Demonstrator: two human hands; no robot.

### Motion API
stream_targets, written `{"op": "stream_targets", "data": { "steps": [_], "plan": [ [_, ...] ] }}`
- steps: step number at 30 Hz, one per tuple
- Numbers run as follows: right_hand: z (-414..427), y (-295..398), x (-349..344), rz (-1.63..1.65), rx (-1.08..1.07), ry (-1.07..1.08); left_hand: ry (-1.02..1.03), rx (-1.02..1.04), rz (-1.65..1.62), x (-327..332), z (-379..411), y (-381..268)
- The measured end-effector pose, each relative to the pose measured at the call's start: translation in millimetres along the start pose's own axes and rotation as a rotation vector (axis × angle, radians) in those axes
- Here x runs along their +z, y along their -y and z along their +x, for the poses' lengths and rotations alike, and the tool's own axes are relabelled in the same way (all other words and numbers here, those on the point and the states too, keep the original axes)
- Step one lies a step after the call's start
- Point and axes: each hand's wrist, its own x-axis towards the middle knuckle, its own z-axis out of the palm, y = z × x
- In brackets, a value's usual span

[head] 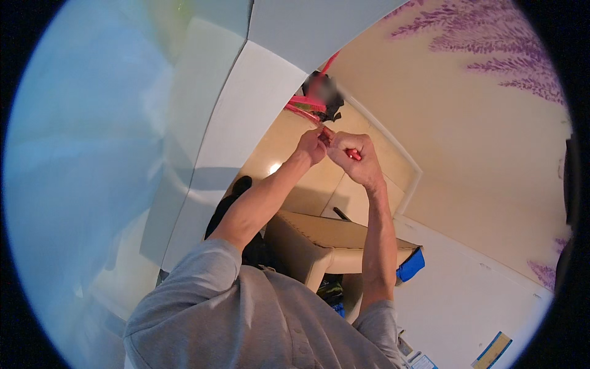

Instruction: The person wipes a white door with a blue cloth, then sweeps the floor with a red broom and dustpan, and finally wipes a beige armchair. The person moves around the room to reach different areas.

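Observation:
My right hand [359,161] is closed around a small glossy red object [353,154]; most of it is hidden inside the fist. Close beside it, my left hand [312,146] pinches a reddish piece [327,134] between thumb and fingers. Whether the two red parts belong to one thing, I cannot tell. Pinkish-red cords or strips [302,113] run from near the left fingertips up and to the left. Just beyond both hands lies a dark heap [333,108], partly blurred, with red strips across it.
A large white panel or cabinet edge [239,120] rises close on the left. On the right stands a beige wall [396,101] with purple painted flowers [498,41]. Below my forearms is a tan upholstered stool or box [332,230], a blue item [410,266] at its corner.

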Motion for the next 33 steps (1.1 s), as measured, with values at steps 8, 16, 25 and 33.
{"op": "stream_targets", "data": {
  "steps": [8,16,25,33],
  "plan": [
    [-55,35,-7,0.113,-0.018,0.016,-0.246,-0.112,0.121,27,-70,44],
    [-135,23,49,0.180,0.005,-0.020,-0.112,-0.214,0.286,-43,-135,62],
    [-200,30,105,0.173,-0.070,-0.410,0.006,-0.386,0.857,-51,-175,72],
    [-244,43,108,0.170,0.027,-0.860,0.111,-0.601,0.915,-14,-180,126]
  ]
}}
